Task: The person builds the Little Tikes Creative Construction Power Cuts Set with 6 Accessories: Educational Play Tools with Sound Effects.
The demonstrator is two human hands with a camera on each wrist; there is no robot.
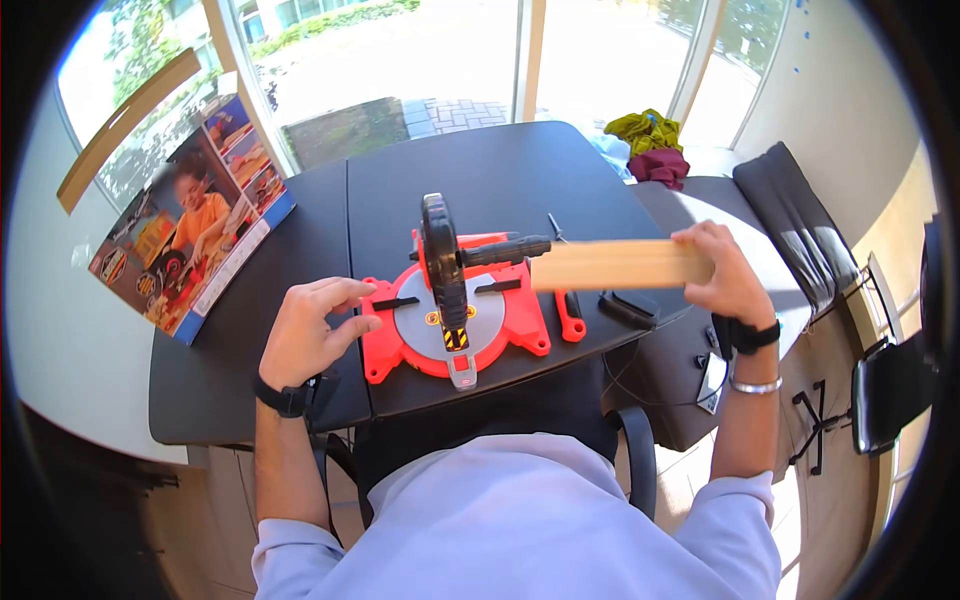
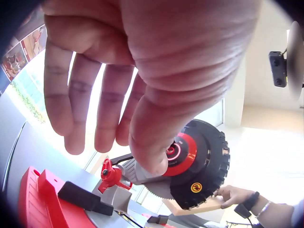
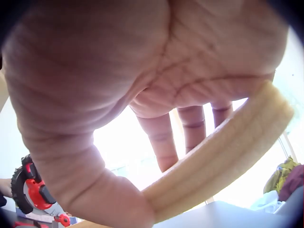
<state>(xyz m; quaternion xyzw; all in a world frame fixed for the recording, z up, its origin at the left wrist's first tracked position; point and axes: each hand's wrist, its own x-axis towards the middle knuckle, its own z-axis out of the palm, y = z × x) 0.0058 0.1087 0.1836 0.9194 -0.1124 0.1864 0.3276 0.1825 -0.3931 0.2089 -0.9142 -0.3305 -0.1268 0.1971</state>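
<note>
A toy miter saw [image 1: 500, 310], red and grey with a black blade guard [image 1: 443, 260], stands on the dark table. My right hand [image 1: 728, 275] grips the right end of a light wooden board [image 1: 605, 265], whose left end is at the saw's right side. In the right wrist view the board [image 3: 223, 152] lies between thumb and fingers. My left hand [image 1: 318, 330] is beside the saw's left edge, fingers extended and holding nothing. The left wrist view shows the fingers [image 2: 85, 104] spread above the red base [image 2: 57, 204], with the black guard [image 2: 204, 161] beyond.
A printed toy box [image 1: 200, 210] stands at the table's left, with a curved wooden strip [image 1: 125, 125] behind it. A red-handled tool [image 1: 571, 318] and a black object [image 1: 630, 308] lie right of the saw. Green and maroon cloths [image 1: 658, 168] are at the back right.
</note>
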